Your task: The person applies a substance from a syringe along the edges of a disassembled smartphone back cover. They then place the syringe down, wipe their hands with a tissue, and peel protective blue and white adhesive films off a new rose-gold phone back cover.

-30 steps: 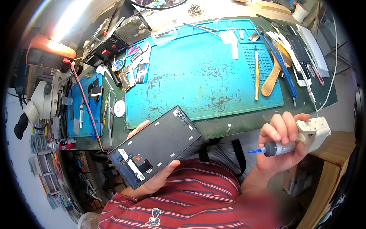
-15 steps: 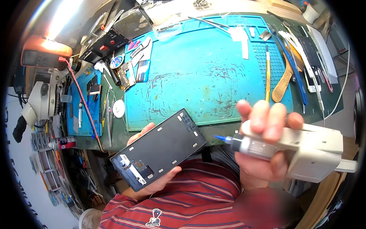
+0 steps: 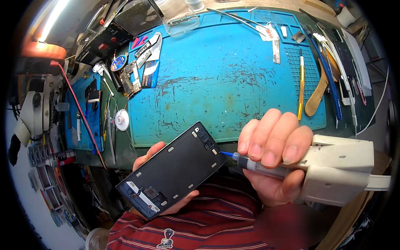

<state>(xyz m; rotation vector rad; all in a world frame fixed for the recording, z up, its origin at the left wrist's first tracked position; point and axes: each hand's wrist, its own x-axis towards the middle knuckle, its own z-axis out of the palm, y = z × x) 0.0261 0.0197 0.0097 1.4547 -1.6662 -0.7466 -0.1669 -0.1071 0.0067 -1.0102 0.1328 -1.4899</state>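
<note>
My left hand (image 3: 148, 156) grips a dark phone frame (image 3: 168, 168), tilted with its upper end to the right. Small pale pads line its edges, and a white strip crosses its lower end. The palm is hidden beneath it. My right hand (image 3: 273, 143) is wrapped round a cream glue dispenser (image 3: 338, 168) with a clear syringe barrel. Its blue needle tip (image 3: 227, 153) points left and reaches the frame's upper right edge; whether they touch I cannot tell.
A worn blue work mat (image 3: 196, 91) lies beyond my hands. On its right are a yellow-handled knife (image 3: 301, 87) and a wooden-handled tool (image 3: 316, 93). Circuit boards (image 3: 130, 83) and a white spool (image 3: 121, 120) lie left. A red cable (image 3: 79, 104) runs down the left side.
My right hand has brought the dispenser left, so its needle tip is now at the phone frame's edge. The frame has shifted slightly left and down. My view has turned a little.
</note>
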